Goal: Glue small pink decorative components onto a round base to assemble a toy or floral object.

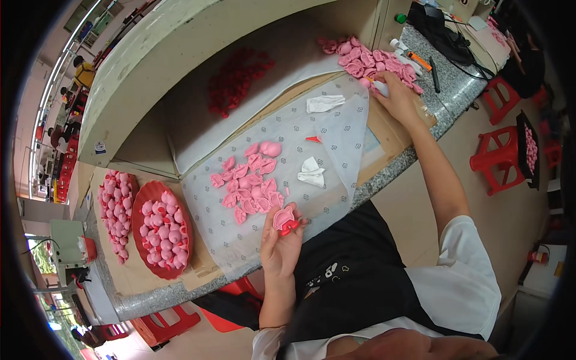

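My left hand (277,251), at the front edge of the patterned sheet (291,147), grips a hollow pink molded piece (282,217) with a small red part (288,227) at its lower side. Up at the far right, my right hand (397,99) is closed around a small white bottle (381,89) with a yellowish tip. The bottle is beside a heap of pink pieces (360,58). Several more hollow pink shells (255,162) lie on the sheet beyond my left hand. Two crumpled white cloths (326,104) and a red cone-shaped cap (312,139) rest between my hands.
A red scalloped dish (187,243) full of pink balls stands at the left, next to another heap of them (114,201). A curved booth (129,90) arches over the back. An orange tool (419,60) and black pen (434,75) lie far right; red stools (498,156) stand below.
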Tool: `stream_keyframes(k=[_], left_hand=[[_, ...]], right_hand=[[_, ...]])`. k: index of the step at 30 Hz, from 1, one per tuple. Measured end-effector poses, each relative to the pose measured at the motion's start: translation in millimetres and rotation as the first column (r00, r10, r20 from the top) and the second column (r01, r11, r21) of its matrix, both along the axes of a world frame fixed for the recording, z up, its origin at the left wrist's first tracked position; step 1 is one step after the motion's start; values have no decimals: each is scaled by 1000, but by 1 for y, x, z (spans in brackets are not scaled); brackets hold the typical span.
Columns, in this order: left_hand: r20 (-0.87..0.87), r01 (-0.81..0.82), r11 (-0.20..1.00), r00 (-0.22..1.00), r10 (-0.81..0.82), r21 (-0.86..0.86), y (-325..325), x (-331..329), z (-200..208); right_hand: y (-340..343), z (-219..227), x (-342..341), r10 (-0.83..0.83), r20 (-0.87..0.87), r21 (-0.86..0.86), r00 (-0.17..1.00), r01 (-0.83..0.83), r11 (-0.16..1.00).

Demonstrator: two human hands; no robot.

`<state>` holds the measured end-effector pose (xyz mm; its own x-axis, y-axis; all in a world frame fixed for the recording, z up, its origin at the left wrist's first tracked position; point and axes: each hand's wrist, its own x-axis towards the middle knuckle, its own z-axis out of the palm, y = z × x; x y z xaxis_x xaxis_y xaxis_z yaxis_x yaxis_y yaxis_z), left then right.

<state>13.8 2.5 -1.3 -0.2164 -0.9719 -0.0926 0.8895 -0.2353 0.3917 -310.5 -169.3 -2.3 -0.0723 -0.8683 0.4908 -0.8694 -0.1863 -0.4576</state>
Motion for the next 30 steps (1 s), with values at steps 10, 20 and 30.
stream_keyframes(k=[10,20,30], left_hand=[[-4,-4,1000,1000,5,28,-7,6,-4],[-48,29,999,998,-28,20,-3,4,-3],[-79,184,982,979,-186,-36,-2,0,7]], right_hand=[[67,10,2,196,51,50,979,-199,979],[78,13,24,-37,88,126,995,26,992],[141,60,160,672,391,-109,629,-693,713]])
